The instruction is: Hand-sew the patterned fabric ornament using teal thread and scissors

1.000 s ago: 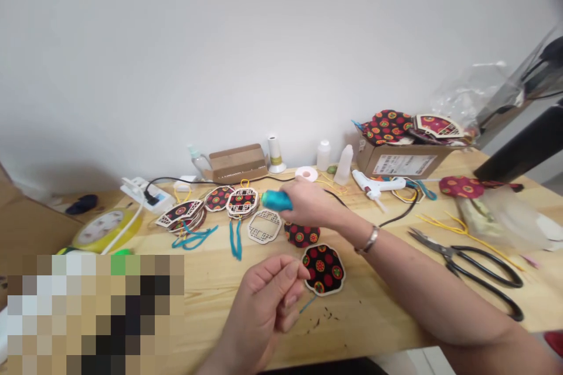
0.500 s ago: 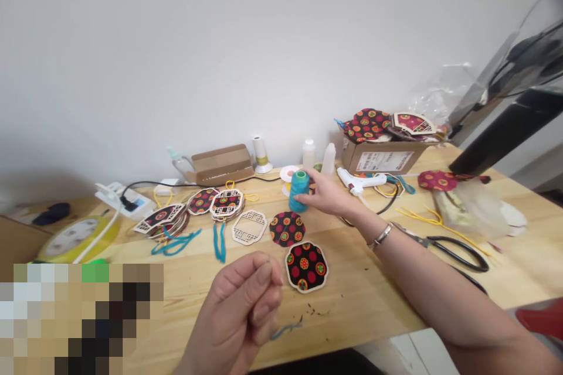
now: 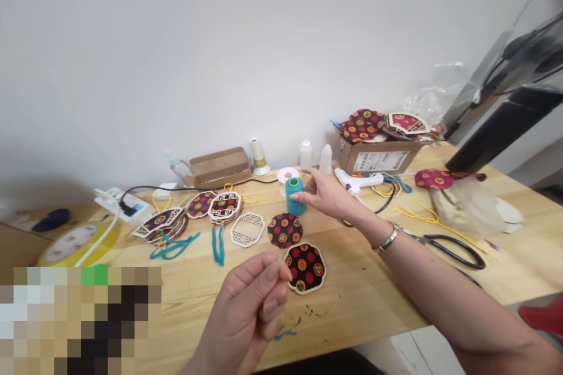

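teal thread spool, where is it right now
In the head view, the teal thread spool stands upright just right of centre, by the right hand, behind the round patterned fabric piece.

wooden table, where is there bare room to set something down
Two mostly bare patches: between the framed fabric patch and the right forearm, though small dark scraps lie nearby; and left of the left hand, in front of the teal cords. Crowded: around the teal spool, and toward the wall, with the glue gun, bottles and cardboard boxes.

Plain pale grey wall point(image 3: 264, 58) behind light wooden tabletop point(image 3: 369, 293).
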A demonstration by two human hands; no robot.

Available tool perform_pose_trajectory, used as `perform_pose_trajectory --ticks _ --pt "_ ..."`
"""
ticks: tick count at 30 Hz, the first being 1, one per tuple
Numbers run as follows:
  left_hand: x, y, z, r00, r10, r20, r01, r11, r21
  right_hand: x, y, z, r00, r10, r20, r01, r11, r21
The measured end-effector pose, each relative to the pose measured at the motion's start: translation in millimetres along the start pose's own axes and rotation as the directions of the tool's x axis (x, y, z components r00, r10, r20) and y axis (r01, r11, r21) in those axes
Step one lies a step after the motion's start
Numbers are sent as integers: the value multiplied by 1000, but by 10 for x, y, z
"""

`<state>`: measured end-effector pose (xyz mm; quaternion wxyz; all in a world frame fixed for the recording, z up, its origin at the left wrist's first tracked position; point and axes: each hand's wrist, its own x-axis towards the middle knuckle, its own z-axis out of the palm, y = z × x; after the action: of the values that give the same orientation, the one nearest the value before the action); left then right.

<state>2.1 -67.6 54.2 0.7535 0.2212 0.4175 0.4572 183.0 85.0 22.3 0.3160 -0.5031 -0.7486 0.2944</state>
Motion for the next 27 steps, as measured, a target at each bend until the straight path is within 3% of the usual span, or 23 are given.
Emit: perform_pose_trajectory --ticks 4,9,15,23,27 --pt "19 -12 17 1000 -1 19 1 1000 7 38 -62 -56 996 36 -82 -18 977 213" --pt "52 9 65 1000 5 10 -5 1000 6 188 -101 -83 995 63 -81 -30 935 354" --pt "81 77 108 998 31 45 -31 1000 -3 287 -94 -76 990 93 -108 -42 916 400" --pt "112 70 88 998 57 40 -56 998 -19 186 85 -32 987 82 -141 -13 901 433" --pt "126 73 81 997 69 45 -68 998 -20 96 106 43 997 43 -62 -8 879 477"
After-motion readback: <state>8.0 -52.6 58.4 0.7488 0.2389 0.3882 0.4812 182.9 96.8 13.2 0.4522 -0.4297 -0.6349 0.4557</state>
